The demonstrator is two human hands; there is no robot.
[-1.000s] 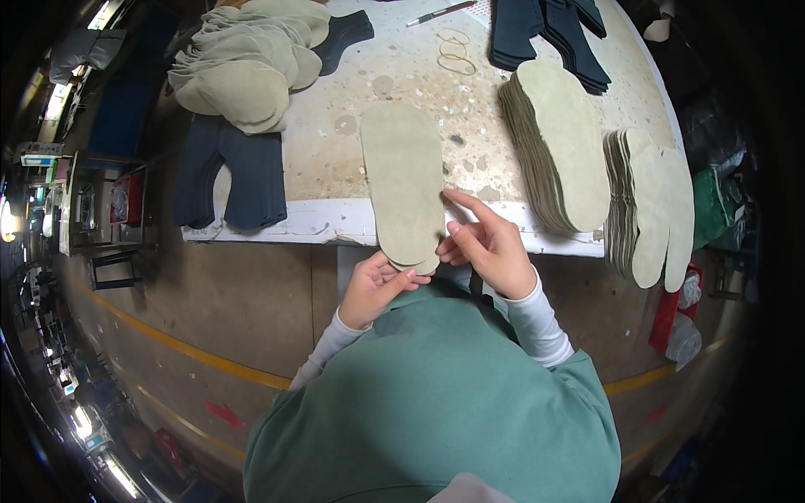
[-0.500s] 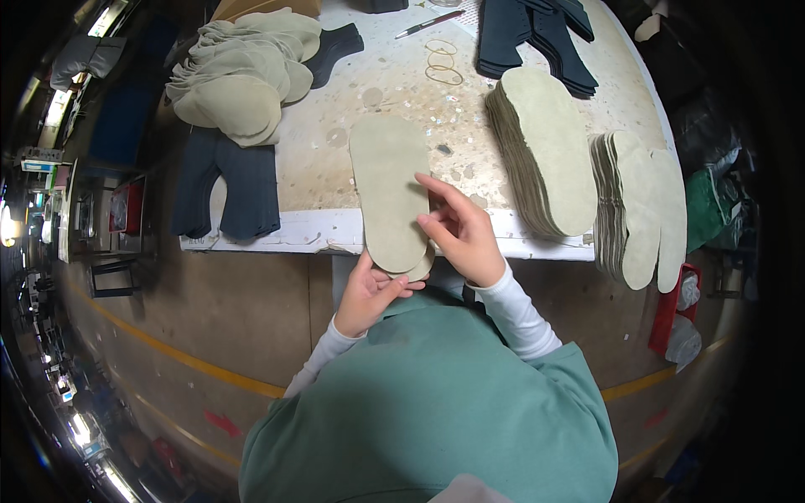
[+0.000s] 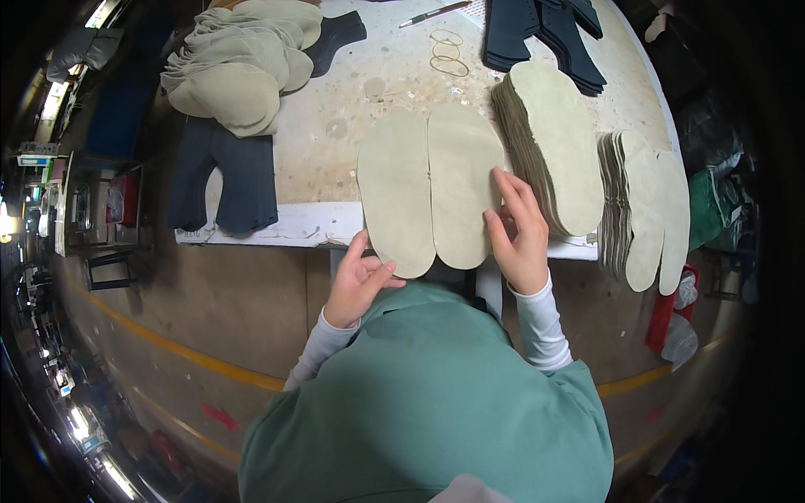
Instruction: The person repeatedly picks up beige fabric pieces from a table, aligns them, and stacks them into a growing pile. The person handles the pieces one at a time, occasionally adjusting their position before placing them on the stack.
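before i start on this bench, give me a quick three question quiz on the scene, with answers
1. Fill the gap with near or far: the left hand is at the ____ end of the left insole.
2. Which hand is nearer the right insole? a) left b) right
3. True or false: the pen lies farther from the person than the rubber bands.

Key: 1. near; 2. b, the right hand; 3. true.

The speckled off-white worktable (image 3: pixel 319 159) is brightly lit, its right edge bowed; far left of it, small white lamps (image 3: pixel 81 421) glare amid blurred, darkened surroundings.
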